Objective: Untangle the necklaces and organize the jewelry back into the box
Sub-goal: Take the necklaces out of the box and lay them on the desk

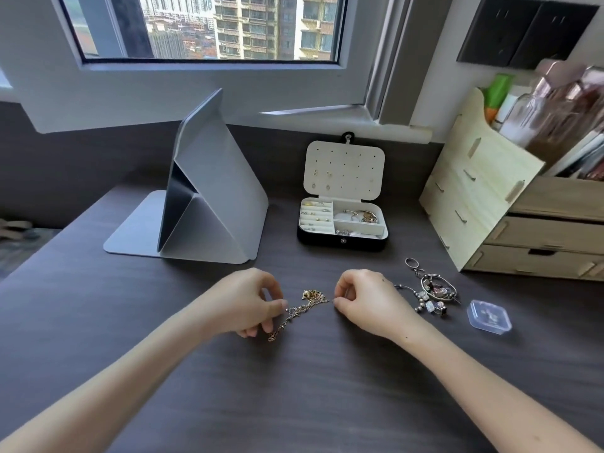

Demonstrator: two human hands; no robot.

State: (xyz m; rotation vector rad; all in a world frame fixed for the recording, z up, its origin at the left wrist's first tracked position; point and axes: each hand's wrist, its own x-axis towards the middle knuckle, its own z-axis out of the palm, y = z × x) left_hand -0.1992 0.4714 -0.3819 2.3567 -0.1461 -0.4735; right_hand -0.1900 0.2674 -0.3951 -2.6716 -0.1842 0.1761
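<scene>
A tangle of thin gold and silver necklace chains (307, 304) lies on the dark desk between my hands. My left hand (248, 302) pinches the chains at their left side, and a loose end trails down below it. My right hand (362, 300) pinches the right end of the tangle. Behind them the black jewelry box (343, 241) stands with its lid up, with earrings on the white lid panel and rings and bracelets in its compartments. A heap of beaded bracelets and rings (431, 292) lies just right of my right hand.
A small clear plastic case (489, 319) sits at the right. A wooden drawer organizer (510, 204) with bottles fills the right edge. A grey folded tablet stand (202, 197) stands at the back left, under the window.
</scene>
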